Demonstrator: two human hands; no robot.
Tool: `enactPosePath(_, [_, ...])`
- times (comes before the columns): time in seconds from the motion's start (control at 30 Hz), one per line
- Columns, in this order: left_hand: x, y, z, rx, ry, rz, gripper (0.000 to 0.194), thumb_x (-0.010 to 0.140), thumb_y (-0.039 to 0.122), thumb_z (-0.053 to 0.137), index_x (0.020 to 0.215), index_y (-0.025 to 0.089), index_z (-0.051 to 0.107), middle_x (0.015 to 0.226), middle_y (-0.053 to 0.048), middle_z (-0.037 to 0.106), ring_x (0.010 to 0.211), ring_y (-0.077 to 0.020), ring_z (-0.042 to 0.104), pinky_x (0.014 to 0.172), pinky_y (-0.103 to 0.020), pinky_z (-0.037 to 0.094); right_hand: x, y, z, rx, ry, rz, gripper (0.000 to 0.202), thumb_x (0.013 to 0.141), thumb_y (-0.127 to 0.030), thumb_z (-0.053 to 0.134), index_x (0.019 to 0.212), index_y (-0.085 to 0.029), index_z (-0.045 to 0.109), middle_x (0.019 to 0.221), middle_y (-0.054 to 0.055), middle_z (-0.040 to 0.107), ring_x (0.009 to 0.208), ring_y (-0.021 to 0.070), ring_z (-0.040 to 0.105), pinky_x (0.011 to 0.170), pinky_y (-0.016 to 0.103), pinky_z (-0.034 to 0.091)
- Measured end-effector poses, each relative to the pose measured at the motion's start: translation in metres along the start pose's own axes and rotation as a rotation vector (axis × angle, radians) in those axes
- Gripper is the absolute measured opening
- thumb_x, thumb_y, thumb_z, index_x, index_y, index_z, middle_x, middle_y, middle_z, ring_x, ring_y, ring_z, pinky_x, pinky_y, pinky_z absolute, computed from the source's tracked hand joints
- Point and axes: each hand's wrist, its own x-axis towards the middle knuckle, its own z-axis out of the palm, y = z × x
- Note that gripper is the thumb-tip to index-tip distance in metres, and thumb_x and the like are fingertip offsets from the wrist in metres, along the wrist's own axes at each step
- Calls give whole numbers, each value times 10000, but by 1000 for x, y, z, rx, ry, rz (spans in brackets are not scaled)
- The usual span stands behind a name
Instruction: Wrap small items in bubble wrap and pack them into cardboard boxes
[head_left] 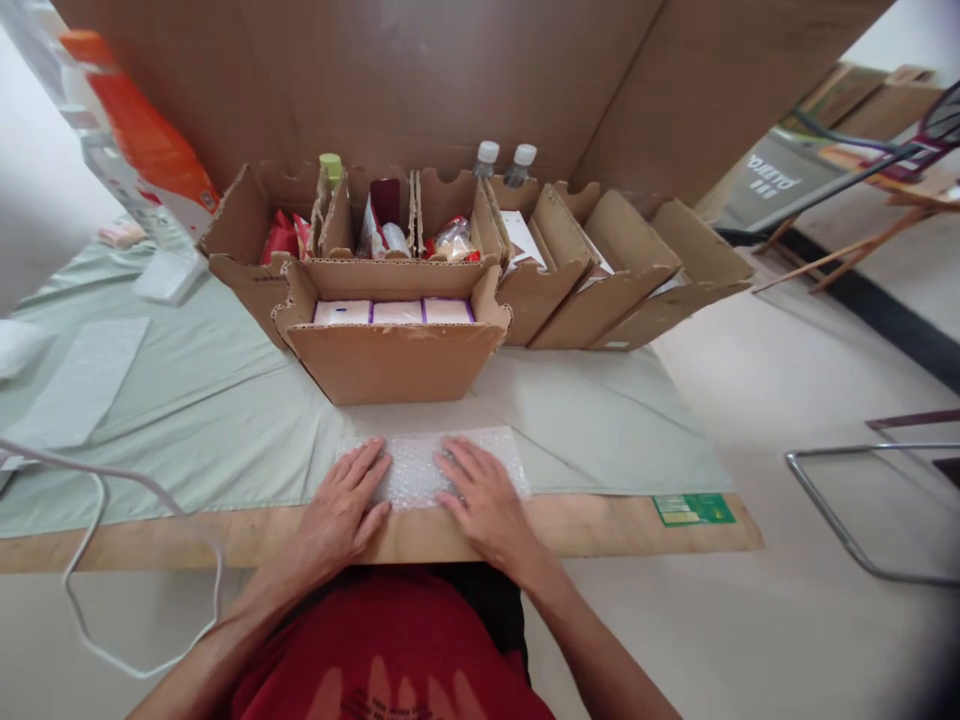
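A sheet or flat bag of clear bubble wrap lies at the table's front edge, straight before me. My left hand rests on its left end, fingers stretched out. On the right part of the wrap lies my right hand, its fingers spread and slightly blurred. Neither hand grasps anything. Just beyond the wrap stands a cardboard bin that holds several white packs with purple edges.
Behind stand several cardboard bins with red packets, a snack bag and white boxes. Two white-capped bottles show behind them. More packing sheets lie on the left, near a white cable. A metal frame stands right.
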Motion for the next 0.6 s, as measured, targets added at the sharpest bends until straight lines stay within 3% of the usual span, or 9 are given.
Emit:
enactPosePath(0.13, [-6,-1,-8,122,-7,95,455,948,229,528,1397,184,587,1575,-158,483,1466,-347,436,1183,-581,392,-59,54,-29,-229,246,268,347,1029,-315,477,1271,-167,678,1371,155,671,1296,329,590,1000,499,467])
enactPosePath(0.23, [3,15,-7,177,82,157,373,956,196,515,1309,162,632,1495,-177,561,1427,-346,478,1125,-563,466,-58,43,-36,-294,395,290,316,1035,-305,458,1137,-156,717,1275,156,718,1247,321,615,990,482,464])
enactPosePath(0.3, [13,26,-2,192,99,214,361,954,174,514,1295,168,635,1455,-167,597,1409,-339,496,1115,-555,479,-33,15,-29,-232,373,209,295,1029,-258,462,1164,-168,709,1311,135,703,1262,294,602,1024,459,450])
enactPosePath(0.37, [20,32,4,206,66,261,363,942,150,514,1280,167,644,1406,-163,638,1366,-340,539,1101,-565,489,-6,-10,-16,-136,240,86,304,1013,-229,491,1242,-192,686,1383,108,667,1305,275,571,1059,445,432])
enactPosePath(0.43, [22,29,8,207,35,285,358,930,147,517,1260,155,657,1377,-172,658,1326,-349,576,1080,-581,503,7,-19,-6,-74,109,10,328,999,-230,523,1292,-218,669,1435,88,636,1339,276,547,1078,455,417])
enactPosePath(0.5, [17,19,5,154,33,285,327,935,176,526,1226,167,673,1374,-164,662,1310,-336,594,1064,-556,525,1,-9,-5,-56,91,26,320,1005,-240,514,1279,-228,680,1426,82,646,1337,282,553,1070,469,413])
enactPosePath(0.6, [9,0,-11,82,124,194,290,967,212,502,1193,207,685,1339,-127,684,1297,-285,605,1055,-487,541,-23,24,-20,-74,222,165,312,1035,-261,453,1196,-213,716,1316,92,712,1263,279,608,1023,453,431])
